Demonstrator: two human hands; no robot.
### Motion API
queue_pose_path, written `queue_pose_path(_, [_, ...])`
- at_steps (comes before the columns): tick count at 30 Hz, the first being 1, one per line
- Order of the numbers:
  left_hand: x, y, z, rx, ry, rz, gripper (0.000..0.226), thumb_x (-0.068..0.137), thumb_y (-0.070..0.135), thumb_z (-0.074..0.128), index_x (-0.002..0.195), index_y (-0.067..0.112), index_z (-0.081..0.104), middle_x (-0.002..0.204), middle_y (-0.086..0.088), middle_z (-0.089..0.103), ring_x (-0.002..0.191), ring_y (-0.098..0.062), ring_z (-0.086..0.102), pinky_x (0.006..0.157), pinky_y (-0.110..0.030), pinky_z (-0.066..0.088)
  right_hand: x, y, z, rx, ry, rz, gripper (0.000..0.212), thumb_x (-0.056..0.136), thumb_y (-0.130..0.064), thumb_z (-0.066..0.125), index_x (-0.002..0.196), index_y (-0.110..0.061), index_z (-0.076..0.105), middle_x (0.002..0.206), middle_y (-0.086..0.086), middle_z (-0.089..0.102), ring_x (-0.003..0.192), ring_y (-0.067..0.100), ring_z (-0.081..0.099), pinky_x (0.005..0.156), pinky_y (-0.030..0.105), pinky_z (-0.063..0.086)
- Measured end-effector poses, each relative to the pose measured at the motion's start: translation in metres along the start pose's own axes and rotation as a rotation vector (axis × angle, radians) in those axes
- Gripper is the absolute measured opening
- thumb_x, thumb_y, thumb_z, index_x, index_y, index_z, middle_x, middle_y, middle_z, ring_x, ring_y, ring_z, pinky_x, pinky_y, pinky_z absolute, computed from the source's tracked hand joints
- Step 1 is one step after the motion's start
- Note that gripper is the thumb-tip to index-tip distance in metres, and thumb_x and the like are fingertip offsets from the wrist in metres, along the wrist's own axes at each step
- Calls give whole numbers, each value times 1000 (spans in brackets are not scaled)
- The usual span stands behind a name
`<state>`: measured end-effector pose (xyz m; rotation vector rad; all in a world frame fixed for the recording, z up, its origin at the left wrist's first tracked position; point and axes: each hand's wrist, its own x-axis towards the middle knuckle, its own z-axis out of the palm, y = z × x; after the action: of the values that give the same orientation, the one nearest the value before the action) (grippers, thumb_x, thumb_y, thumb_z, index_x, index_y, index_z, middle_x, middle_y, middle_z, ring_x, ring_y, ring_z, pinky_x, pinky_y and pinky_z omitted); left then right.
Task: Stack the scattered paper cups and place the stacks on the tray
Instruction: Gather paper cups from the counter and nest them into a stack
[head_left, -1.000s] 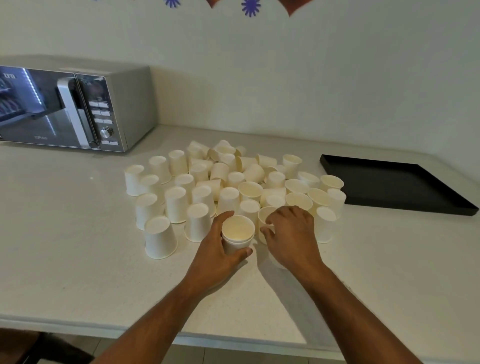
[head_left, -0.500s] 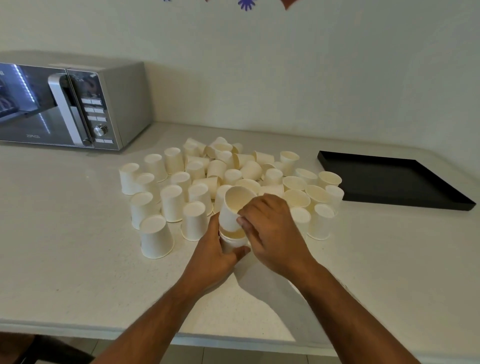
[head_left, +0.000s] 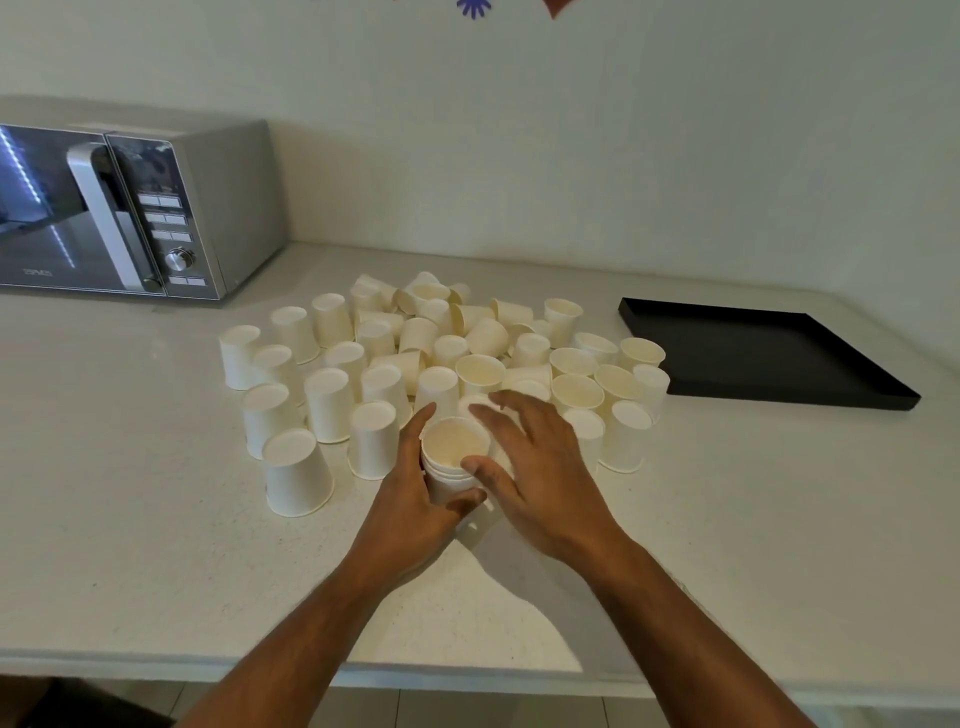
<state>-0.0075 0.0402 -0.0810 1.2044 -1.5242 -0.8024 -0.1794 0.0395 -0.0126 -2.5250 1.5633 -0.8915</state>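
From my feed, going from the counter's (head_left: 130, 545) left side: a microwave (head_left: 140, 208) sits at the far left corner, its left part cut off by the frame. Next comes the spread of scattered paper cups (head_left: 441, 353) in the middle of the counter, most standing upside down, some on their sides toward the far edge, a few mouth up on the right of the cluster. The ones at the back overlap so much that I cannot count them.

At the near edge of that cluster, the left hand (head_left: 410, 504) reaches in from the near edge, forearm angled up and right. Its grip is wrapped round the stack of cups (head_left: 454, 457): fingers curl behind the far left side, thumb crosses the near wall. The stack stands mouth up on the counter, and I see at least two rims nested; the lower part is hidden behind the thumb, so how many cups it holds I cannot tell.

The right hand (head_left: 540, 467) is just right of the stack, fingers spread and fairly straight, holding nothing. Its thumb tip lies over the stack's near rim; whether it touches is unclear. This hand hides cups behind it.

The black tray (head_left: 769, 358) lies at the far right side of the counter, well apart from the stack.
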Motion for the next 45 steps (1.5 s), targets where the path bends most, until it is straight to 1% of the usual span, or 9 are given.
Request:
queue_pose_path(3, [1,-4,0,67,12,6,105,69,50,87,146,59,17,141,45,34,126,21,38,96,-6,38,1,14,-6,-91,-11,146,79,85,-85,14,144,-39,40,157,-6,33,144,18,27,116,44,23])
queue_pose_path(9, [3,-5,0,101,26,-32,93,68,54,86,137,61,25,132,46,39,120,23,40,97,-12,40,-15,26,-12,-239,-81,304,96,76,-93,7,139,-34,48,153,-1,41,139,24,38,113,49,32])
queue_pose_path(13, [2,-3,-1,94,17,-32,92,68,56,85,136,62,23,129,52,36,116,29,36,87,2,33,-21,31,-11,-309,-186,322,80,77,-85,42,141,-37,41,153,-3,38,138,23,38,111,45,37])
queue_pose_path(17, [1,1,-2,79,7,-39,92,68,55,84,134,66,22,129,52,35,117,30,36,89,-1,34,-20,34,-15,-237,-237,344,71,85,-62,61,146,-41,32,155,-6,36,138,19,40,112,40,37])
queue_pose_path(20, [-1,3,-2,56,9,-34,93,64,61,82,137,63,24,134,45,39,121,24,38,93,-7,38,-12,25,-21,-21,-137,401,83,78,-55,75,146,-40,29,153,-10,38,137,18,43,110,40,38])
queue_pose_path(24, [-2,5,-1,67,8,-11,91,69,54,84,135,66,22,130,53,36,118,30,36,80,8,35,5,9,-27,133,-34,442,88,68,-50,86,137,-39,32,147,-10,44,129,18,49,104,38,45])
queue_pose_path(34, [-4,1,0,34,9,4,87,67,64,83,138,49,35,130,31,54,117,7,55,80,-9,49,22,-23,-26,-105,-68,-47,53,82,-46,74,129,-33,54,133,-7,60,119,19,54,100,39,41])
queue_pose_path(39, [-4,8,1,3,18,14,81,62,78,76,131,62,37,128,41,51,117,17,50,77,5,40,27,-31,-24,-204,-128,-252,31,96,-40,60,120,-24,70,148,0,50,135,24,42,110,48,34])
queue_pose_path(45, [-5,3,-2,90,-57,1,51,69,53,69,115,55,48,111,42,57,106,7,61,81,-12,54,25,-39,-11,13,-203,-313,30,101,-33,53,131,-26,58,158,-9,34,138,14,40,105,23,35])
